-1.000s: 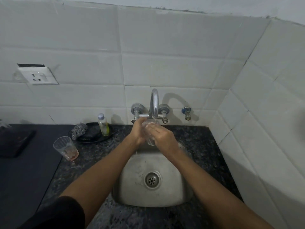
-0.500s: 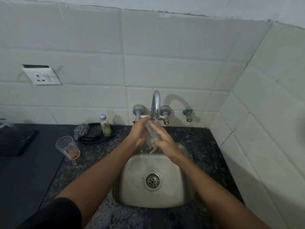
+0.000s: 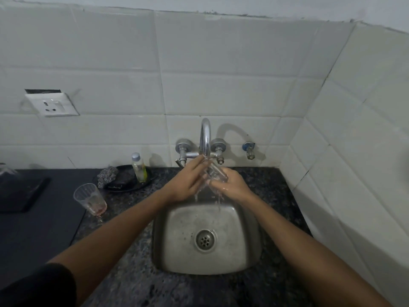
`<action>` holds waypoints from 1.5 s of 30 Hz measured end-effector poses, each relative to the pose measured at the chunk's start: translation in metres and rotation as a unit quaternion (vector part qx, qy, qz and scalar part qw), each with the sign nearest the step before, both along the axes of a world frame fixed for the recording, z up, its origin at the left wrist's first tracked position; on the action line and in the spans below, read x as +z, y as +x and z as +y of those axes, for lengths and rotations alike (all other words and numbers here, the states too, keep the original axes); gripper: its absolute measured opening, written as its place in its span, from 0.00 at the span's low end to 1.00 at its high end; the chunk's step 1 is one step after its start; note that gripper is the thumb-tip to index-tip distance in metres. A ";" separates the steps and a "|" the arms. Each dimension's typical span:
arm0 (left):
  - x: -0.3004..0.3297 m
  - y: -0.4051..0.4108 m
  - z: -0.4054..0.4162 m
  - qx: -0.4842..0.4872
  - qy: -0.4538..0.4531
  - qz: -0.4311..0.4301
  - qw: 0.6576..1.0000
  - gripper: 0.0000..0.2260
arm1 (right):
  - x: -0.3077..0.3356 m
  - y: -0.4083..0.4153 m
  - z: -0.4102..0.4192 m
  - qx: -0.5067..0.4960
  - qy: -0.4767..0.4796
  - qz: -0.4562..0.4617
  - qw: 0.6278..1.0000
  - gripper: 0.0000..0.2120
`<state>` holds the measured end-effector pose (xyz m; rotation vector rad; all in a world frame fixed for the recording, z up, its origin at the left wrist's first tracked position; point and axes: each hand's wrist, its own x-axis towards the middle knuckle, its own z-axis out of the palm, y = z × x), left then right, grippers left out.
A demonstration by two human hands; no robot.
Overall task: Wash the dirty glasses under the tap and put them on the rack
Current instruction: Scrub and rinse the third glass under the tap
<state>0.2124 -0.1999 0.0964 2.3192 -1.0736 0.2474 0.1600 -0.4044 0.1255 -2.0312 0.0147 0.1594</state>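
Observation:
A clear glass (image 3: 216, 173) lies tilted under the spout of the chrome tap (image 3: 205, 138), over the steel sink (image 3: 247, 249). My right hand (image 3: 232, 185) grips it from below and the right. My left hand (image 3: 187, 182) holds its other side, fingers reaching up toward the spout. Water runs off both hands into the basin. A second clear glass (image 3: 90, 199) with reddish dregs stands upright on the dark granite counter, left of the sink. No rack is in view.
A black dish (image 3: 130, 187) behind the dirty glass holds a steel scrubber (image 3: 107, 175), a dark sponge and a small soap bottle (image 3: 139, 167). A dark cooktop (image 3: 20, 191) fills the far left. White tiled walls close the back and right; a socket (image 3: 52, 105) sits on the wall.
The glass has tipped from nearly upright to slanted under the spout, my right hand has slid lower beneath it, and water now streams down into the sink.

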 end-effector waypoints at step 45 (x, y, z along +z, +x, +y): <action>-0.008 0.004 -0.009 -0.026 0.061 -0.163 0.984 0.24 | -0.019 -0.012 0.005 -0.041 0.112 0.013 0.993 0.32</action>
